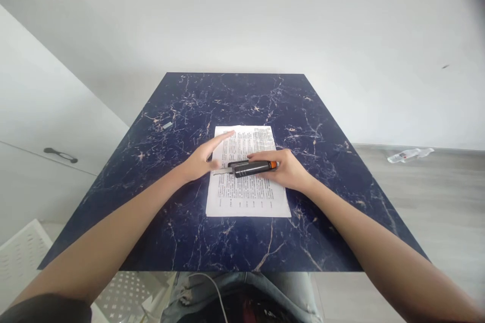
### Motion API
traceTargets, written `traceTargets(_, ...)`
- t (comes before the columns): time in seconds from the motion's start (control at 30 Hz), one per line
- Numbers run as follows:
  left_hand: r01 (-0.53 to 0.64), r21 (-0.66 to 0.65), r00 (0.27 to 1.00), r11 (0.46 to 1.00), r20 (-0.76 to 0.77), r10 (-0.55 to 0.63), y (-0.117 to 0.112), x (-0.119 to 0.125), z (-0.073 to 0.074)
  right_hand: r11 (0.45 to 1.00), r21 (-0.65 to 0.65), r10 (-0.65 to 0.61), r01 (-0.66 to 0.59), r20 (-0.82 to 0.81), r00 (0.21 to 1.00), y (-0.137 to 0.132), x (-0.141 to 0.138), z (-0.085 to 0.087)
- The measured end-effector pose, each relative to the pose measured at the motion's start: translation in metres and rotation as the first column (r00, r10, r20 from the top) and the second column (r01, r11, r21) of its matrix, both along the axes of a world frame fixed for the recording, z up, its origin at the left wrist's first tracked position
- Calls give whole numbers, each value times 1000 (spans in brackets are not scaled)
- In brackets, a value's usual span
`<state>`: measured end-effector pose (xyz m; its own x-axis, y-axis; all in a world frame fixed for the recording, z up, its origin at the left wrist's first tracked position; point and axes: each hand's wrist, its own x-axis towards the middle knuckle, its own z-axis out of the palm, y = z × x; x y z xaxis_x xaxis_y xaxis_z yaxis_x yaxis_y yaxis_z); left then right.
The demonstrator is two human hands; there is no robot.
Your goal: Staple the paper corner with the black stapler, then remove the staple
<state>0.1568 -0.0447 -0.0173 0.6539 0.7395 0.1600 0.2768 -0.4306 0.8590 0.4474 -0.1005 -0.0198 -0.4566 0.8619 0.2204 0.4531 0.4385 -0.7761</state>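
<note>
A printed sheet of paper [246,197] lies flat in the middle of a dark blue marble-patterned table [242,242]. Across the sheet lies a black stapler [252,167] with an orange end, its metal part sticking out to the left. My right hand [288,167] grips the stapler from the right side, fingers curled over it. My left hand [204,157] is at the paper's left edge, fingers stretched out flat and pointing toward the far side, just left of the stapler's metal tip.
A small pale strip [167,125] lies on the table's far left. A white cabinet with a dark handle [60,154] stands to the left. A white perforated bin [22,252] sits low left. A plastic bottle [407,154] lies on the floor at right.
</note>
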Motion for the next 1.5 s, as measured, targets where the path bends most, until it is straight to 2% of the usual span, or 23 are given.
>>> traceTargets(0.07, -134, -111, 971, 985, 182, 153, -6, 7, 0, 993, 23, -118, 120, -51, 992, -5, -1, 2)
traceTargets(0.1, -167, -190, 952, 967, 223, 208, -9, 11, -1, 977, 95, -187, 193, -67, 980, -7, 0, 3)
traceTargets(0.17, -142, -352, 942, 925, 239, 236, -15, 18, -4, 914, 297, -268, 278, -73, 961, -9, 2, 4)
traceTargets(0.2, -99, -423, 942, 901, 252, 221, -17, 21, -6, 882, 390, -270, 266, -46, 962, -10, 4, 4)
traceTargets(0.27, -7, -529, 926, 849, 317, 205, -20, 25, -9, 848, 506, -223, 156, 75, 972, -11, 8, 4)
traceTargets(0.37, 67, -604, 891, 794, 394, 225, -23, 29, -9, 831, 554, -133, -38, 264, 955, -13, 11, 4)
traceTargets(0.43, 51, -608, 895, 792, 380, 233, -24, 30, -6, 827, 557, -122, -83, 321, 939, -15, 10, 4)
traceTargets(0.5, 21, -582, 911, 813, 345, 224, -24, 31, -4, 826, 563, -162, -34, 295, 941, -16, 6, 5)
traceTargets(0.57, 7, -537, 927, 844, 321, 197, -23, 29, -4, 808, 577, -255, 116, 166, 953, -15, 2, 6)
traceTargets(0.63, -23, -474, 934, 880, 303, 187, -20, 26, -7, 778, 533, -385, 332, -12, 923, -13, -1, 7)
traceTargets(0.7, -115, -380, 928, 918, 290, 236, -15, 21, -10, 756, 389, -521, 526, -129, 844, -10, 1, 9)
traceTargets(0.77, -243, -275, 889, 930, 320, 327, -9, 17, -12, 795, 173, -564, 581, -141, 814, -7, 6, 8)
traceTargets(0.8, -297, -235, 856, 926, 364, 367, -8, 15, -12, 833, 59, -539, 550, -134, 831, -6, 9, 7)
traceTargets(0.87, -379, -189, 767, 906, 484, 422, -8, 14, -8, 903, -152, -422, 402, -135, 896, -4, 11, 2)
traceTargets(0.97, -464, -134, 664, 876, 601, 444, -16, 17, 1, 928, -293, -278, 229, -136, 951, -2, 7, -8)
traceTargets(1.03, -496, -52, 672, 867, 610, 420, -26, 19, 7, 942, -281, -222, 186, -102, 970, -2, 1, -12)
traceTargets(1.1, -476, 62, 727, 877, 590, 352, -34, 21, 10, 962, -222, -172, 158, -48, 984, -1, -5, -13)
traceTargets(1.2, -340, 317, 851, 885, 504, 146, -42, 23, 11, 985, -20, -171, 170, -17, 985, -3, -9, -5)
traceTargets(1.27, -224, 530, 915, 818, 403, -11, -44, 25, 10, 975, 125, -172, 185, -106, 979, -6, -11, 3)
traceTargets(1.33, -154, 684, 943, 713, 317, -100, -45, 28, 8, 983, 148, -66, 106, -252, 965, -10, -15, 9)
traceTargets(1.37, -134, 726, 950, 675, 287, -121, -45, 29, 8, 991, 127, 10, 32, -314, 950, -13, -16, 11)
traceTargets(1.43, -103, 764, 957, 637, 250, -145, -46, 32, 6, 992, 96, 114, -83, -397, 911, -18, -20, 13)
traceTargets(1.5, -76, 777, 961, 625, 224, -161, -47, 34, 6, 989, 119, 133, -90, -428, 894, -22, -23, 14)
